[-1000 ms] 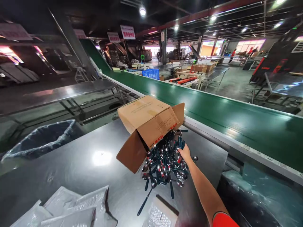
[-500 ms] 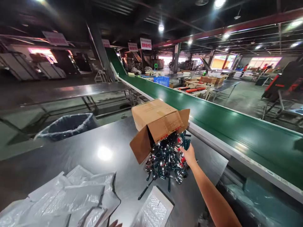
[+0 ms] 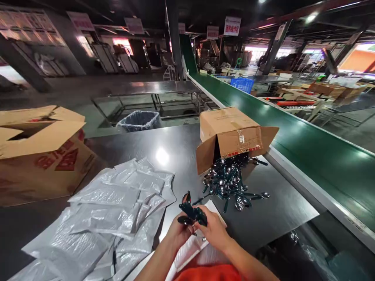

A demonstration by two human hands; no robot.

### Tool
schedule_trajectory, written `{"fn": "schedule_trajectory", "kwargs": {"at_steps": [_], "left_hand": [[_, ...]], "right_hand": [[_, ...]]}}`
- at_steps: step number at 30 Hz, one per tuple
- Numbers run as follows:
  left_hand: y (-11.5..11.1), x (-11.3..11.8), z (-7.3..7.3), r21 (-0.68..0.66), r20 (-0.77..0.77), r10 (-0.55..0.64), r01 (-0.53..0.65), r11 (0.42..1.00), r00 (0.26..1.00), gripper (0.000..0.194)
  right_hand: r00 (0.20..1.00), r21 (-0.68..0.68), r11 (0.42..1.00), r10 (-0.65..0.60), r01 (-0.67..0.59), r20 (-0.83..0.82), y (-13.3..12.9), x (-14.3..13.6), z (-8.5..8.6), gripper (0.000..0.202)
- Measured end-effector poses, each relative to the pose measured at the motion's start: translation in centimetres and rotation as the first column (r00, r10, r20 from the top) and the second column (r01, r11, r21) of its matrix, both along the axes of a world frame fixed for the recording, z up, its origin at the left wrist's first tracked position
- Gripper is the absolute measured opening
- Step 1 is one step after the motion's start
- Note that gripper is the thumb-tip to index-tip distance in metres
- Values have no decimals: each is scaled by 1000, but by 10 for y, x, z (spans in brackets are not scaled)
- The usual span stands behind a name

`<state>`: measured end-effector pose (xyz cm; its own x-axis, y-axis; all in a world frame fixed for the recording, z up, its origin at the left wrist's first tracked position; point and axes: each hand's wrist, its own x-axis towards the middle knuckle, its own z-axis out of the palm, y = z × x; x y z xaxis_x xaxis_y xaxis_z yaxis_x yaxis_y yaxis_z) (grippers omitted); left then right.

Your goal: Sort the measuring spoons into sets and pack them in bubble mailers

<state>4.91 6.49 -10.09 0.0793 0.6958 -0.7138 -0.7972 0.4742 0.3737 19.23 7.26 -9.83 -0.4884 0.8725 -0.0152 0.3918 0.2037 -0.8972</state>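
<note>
Bunch of dark-handled spoons (image 3: pixel 191 212): one, gripped by the fingers of left hand (image 3: pixel 179 232) and right hand (image 3: pixel 215 230) together, above the near side of the bench (image 3: pixel 281 210). Spoon pile (image 3: pixel 227 179): farther right, spilling from a tipped carton (image 3: pixel 231 121). White padded mailers (image 3: pixel 108 191): heaped left. Second carton (image 3: pixel 63 162): far left. Green conveyor (image 3: pixel 307 144): running along the far right.

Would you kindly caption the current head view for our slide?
Left hand and right hand hold dark-handled cutlery near white pouches and a tipped carton, spoons heaped at its mouth.
</note>
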Motion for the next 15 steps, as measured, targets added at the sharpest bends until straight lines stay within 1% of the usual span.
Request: {"fn": "schedule_trajectory", "kwargs": {"at_steps": [2, 4, 5, 7, 9, 10, 12, 13, 15], "left_hand": [[-5, -6, 0, 12, -69, 80, -79, 997, 994, 12], [-9, -9, 3, 42, -125, 150, -146, 988, 981, 20], [-10, -9, 6, 62, -144, 174, -167, 984, 974, 23], [-13, -8, 12, 110, -178, 208, -191, 976, 962, 24], [-14, -8, 18, 182, -229, 256, -218, 959, 939, 24], [-15, -9, 20, 223, -261, 285, -230, 947, 922, 26], [-16, -12, 22, 282, -339, 305, -214, 935, 890, 36], [-17, -15, 22, 279, -370, 266, -167, 946, 890, 42], [-19, -19, 22, 222, -395, 114, -25, 975, 912, 47]], "right_hand": [[996, -57, 998, -25, 20, -85, 6, -2, 5, 36], [987, -92, 993, -81, 68, -142, 13, -3, 9, 29], [983, -101, 991, -101, 86, -155, 15, -3, 10, 27], [985, -103, 992, -92, 77, -145, 19, -4, 13, 28], [996, -98, 994, -56, 49, -74, 20, -3, 17, 32], [999, -90, 995, -37, 36, -13, 20, -3, 19, 33], [989, -51, 999, 14, -6, 150, 19, -2, 23, 35], [970, -22, 999, 49, -45, 238, 18, -2, 25, 35], [911, 25, 987, 134, -156, 389, 16, -2, 27, 38]]}}
